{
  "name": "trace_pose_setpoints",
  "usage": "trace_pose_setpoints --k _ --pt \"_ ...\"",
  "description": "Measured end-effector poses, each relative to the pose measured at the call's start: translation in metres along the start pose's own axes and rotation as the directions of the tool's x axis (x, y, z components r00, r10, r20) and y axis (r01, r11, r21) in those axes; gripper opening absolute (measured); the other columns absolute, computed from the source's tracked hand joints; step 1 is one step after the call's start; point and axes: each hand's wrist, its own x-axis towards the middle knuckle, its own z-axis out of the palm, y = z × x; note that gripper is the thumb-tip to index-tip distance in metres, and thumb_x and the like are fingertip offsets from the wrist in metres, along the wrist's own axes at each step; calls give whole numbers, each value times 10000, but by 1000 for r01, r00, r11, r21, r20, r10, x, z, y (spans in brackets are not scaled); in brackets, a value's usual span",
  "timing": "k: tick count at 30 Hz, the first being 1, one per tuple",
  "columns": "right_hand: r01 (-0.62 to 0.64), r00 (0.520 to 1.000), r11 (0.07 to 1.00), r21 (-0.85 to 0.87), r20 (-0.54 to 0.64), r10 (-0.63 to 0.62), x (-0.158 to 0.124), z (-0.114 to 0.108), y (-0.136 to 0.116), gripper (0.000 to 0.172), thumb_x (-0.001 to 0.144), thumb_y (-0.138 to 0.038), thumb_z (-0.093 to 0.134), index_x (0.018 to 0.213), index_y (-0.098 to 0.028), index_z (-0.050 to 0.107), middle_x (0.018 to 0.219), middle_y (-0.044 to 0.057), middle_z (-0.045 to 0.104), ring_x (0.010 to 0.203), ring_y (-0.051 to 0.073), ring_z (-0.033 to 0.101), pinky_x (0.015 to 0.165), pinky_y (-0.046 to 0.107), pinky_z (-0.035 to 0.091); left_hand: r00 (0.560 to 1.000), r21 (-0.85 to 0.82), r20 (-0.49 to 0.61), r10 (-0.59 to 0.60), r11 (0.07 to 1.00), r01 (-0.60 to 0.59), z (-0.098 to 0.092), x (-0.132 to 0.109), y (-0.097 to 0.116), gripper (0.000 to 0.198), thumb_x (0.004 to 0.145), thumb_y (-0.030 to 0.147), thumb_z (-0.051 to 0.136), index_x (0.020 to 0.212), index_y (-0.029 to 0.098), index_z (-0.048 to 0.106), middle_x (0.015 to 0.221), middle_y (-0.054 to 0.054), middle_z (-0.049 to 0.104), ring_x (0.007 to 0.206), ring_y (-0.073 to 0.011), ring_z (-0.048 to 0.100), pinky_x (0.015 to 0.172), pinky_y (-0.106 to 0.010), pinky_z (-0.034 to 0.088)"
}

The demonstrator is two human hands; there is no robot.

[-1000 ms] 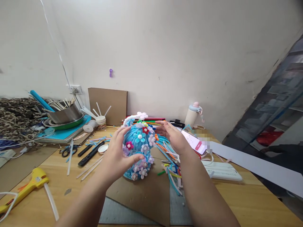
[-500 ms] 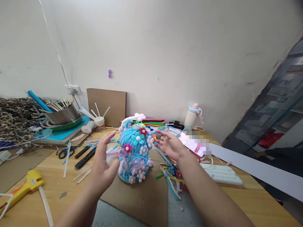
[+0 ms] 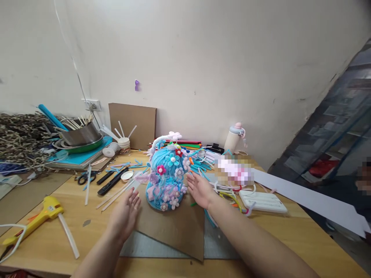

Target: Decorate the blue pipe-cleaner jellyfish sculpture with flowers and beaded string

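On the cardboard (image 3: 179,231), the blue ornament (image 3: 167,179) is stood upright, its front already dressed with flowers (image 3: 173,159); whether more is needed cannot be told. The left hand (image 3: 126,210) is held apart, loosely open; the right hand (image 3: 201,191) is opened wider just beside the ornament, contact unclear. Nothing is seen gripped. Behind, blue strips (image 3: 199,166) are strewn.

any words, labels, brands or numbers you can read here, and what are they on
No text can be read with certainty.
Yellow glue gun: pale label, print too small to read.
Paper cup: printed pattern low down, too small to make out.
White flat device: faint marks, unreadable.
Bright patch on the table's right side: pixelated, nothing legible.
Blue flowered piece: no lettering on the side that shows.
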Motion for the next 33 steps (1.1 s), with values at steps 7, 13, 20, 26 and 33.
trace_pose_setpoints --k 7,13,20,26,33 --pt "23 999 1000 -20 47 -22 14 4 16 348 919 -418 433 1080 -191 641 1136 113 663 1143 206 578 941 363 473 995 -6 81 -56 998 57 6 -10 -31 536 954 271 331 1466 149 235 1536 -140 295 1397 -172 315 1168 -327 219" --pt "47 998 999 -15 37 -46 7 4 24 433 926 -461 397 1169 -167 604 1176 135 642 1055 208 618 863 355 501 997 76 81 3 997 -9 5 9 -35 437 940 289 387 1356 157 400 1415 -146 474 1314 -166 445 1105 -302 338" --pt "124 992 992 16 -25 -124 -6 8 42 489 914 -517 375 1157 -159 602 1234 144 608 1116 196 587 874 319 510 992 196 114 61 977 -82 6 51 -19 286 914 307 396 1085 144 558 960 -126 673 928 -182 657 830 -308 516" --pt "297 954 955 -11 -37 -297 -12 6 59 436 891 -489 418 1142 -189 610 1333 109 559 1226 198 523 984 348 451 930 344 90 356 866 -365 -7 68 -28 198 823 320 460 871 171 582 953 -111 640 900 -223 624 744 -326 498" --pt "621 769 768 -159 -67 -636 -9 -17 54 276 822 -400 510 976 -200 619 1167 69 640 1116 198 559 984 317 402 706 498 221 673 545 -675 -24 60 -34 145 717 272 570 845 212 603 895 -46 607 921 -246 557 878 -362 424"
